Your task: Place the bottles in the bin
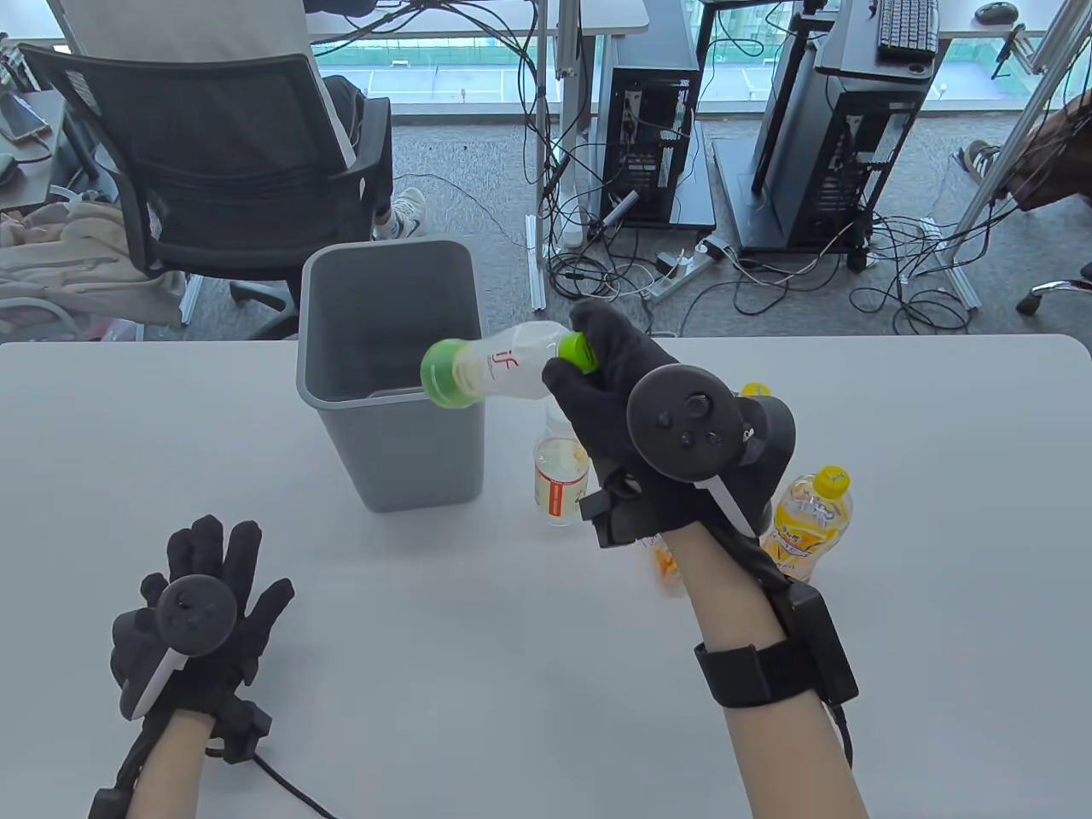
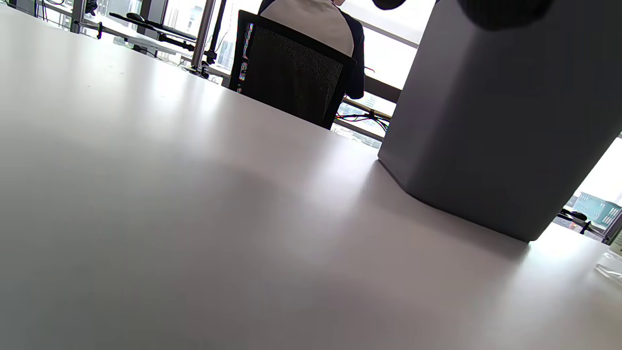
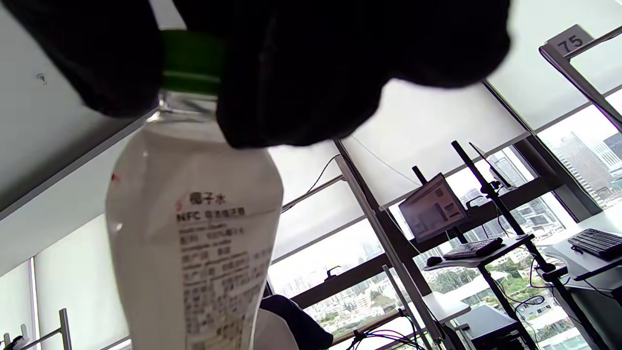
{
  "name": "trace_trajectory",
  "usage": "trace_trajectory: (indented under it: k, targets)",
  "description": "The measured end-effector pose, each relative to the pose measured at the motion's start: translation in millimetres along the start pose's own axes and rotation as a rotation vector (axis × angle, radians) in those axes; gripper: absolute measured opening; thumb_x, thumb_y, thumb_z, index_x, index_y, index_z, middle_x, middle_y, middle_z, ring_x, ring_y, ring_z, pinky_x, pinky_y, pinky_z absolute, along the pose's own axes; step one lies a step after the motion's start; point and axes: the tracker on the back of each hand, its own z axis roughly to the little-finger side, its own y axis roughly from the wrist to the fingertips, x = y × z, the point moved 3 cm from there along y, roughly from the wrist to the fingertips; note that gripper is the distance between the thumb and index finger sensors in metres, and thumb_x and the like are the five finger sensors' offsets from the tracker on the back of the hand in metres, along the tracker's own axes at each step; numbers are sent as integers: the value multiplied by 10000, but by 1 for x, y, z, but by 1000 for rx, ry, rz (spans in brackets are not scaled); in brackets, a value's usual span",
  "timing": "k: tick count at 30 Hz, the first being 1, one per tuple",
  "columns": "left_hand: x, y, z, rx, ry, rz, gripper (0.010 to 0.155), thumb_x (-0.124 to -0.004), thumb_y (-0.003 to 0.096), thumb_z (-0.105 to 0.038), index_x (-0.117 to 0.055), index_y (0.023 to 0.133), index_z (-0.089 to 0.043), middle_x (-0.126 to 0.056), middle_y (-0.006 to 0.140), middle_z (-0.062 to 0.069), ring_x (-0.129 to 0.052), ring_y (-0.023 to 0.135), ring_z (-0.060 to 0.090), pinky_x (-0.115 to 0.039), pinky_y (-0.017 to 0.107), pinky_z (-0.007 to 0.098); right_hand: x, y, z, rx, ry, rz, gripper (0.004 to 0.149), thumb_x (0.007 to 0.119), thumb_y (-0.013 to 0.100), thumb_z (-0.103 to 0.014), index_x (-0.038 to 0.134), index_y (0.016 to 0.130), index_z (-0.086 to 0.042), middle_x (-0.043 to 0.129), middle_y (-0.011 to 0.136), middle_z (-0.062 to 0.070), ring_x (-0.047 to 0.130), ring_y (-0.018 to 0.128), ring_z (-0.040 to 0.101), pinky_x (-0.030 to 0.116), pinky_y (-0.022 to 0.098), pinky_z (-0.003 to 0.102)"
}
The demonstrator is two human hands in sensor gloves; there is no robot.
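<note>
Table view shows our left hand nearest us, lying flat on the table at the near left with its fingers spread and holding nothing, so it can't catch anything that slips. Further in, our right hand is raised, its fingers clamped round the green cap and neck of a white bottle; the bottle lies almost level in the air, its green base just over the right rim of the bin. We judge the main risk to lie there: only the base end seems to hang above the opening, so a release now could drop the body on the rim and let it tip out onto the table. A grip so high on the cap also gives little control of the swing. Below and right of that hand stand a clear bottle and a yellow bottle, with another partly hidden behind the wrist; a low sweep back could knock them over. Right wrist view confirms the pinch at the cap. Beyond the table, a chair and cables lie on the floor.
</note>
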Motion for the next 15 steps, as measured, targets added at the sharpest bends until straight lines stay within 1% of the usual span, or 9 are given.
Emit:
trace_trajectory:
  k: [1, 4, 8, 12, 14, 15]
  targets:
    - [0, 0, 0, 1, -1, 0, 796, -601, 499, -669, -290, 1174, -383, -108, 1288, 8, -88, 1224, 317, -149, 839, 678, 4, 4, -2, -3, -15, 12, 599, 802, 419, -560, 697, 948, -298, 961, 604, -12, 962, 324, 154, 849, 272, 303]
    - [-1, 0, 2, 13, 7, 7, 797, -599, 499, -670, -287, 1174, -382, -105, 1288, 8, -84, 1224, 317, -149, 840, 677, 27, 18, -8, 17, -48, 18, 598, 801, 424, -558, 683, 959, -319, 952, 633, -14, 964, 353, 153, 854, 293, 301]
    - [1, -1, 6, 27, 4, 0, 797, -599, 499, -671, -286, 1173, -384, -106, 1287, 9, -85, 1223, 320, -152, 839, 679, 68, 29, -16, 44, -70, -42, 597, 801, 429, -553, 678, 967, -329, 947, 653, -15, 965, 375, 160, 855, 312, 307]
    - [1, -1, 8, 37, 8, 4, 799, -600, 499, -671, -283, 1174, -382, -103, 1287, 10, -84, 1222, 319, -154, 839, 680, 102, 31, -19, 38, -117, -82, 603, 800, 430, -558, 674, 974, -332, 943, 663, -19, 965, 385, 157, 856, 319, 305]
    - [2, -2, 8, 40, 11, 6, 799, -599, 499, -673, -282, 1173, -385, -102, 1287, 9, -82, 1222, 320, -155, 839, 679, 117, 30, -18, 52, -120, -122, 623, 795, 433, -553, 654, 996, -329, 933, 696, -16, 964, 416, 168, 856, 342, 314]
    - [3, -2, 8, 42, 10, 8, 801, -599, 499, -673, -280, 1174, -384, -101, 1287, 8, -82, 1222, 320, -155, 839, 679, 124, 30, -16, 52, -105, -163, 651, 791, 436, -552, 627, 1020, -316, 920, 744, -18, 965, 452, 182, 856, 368, 326]
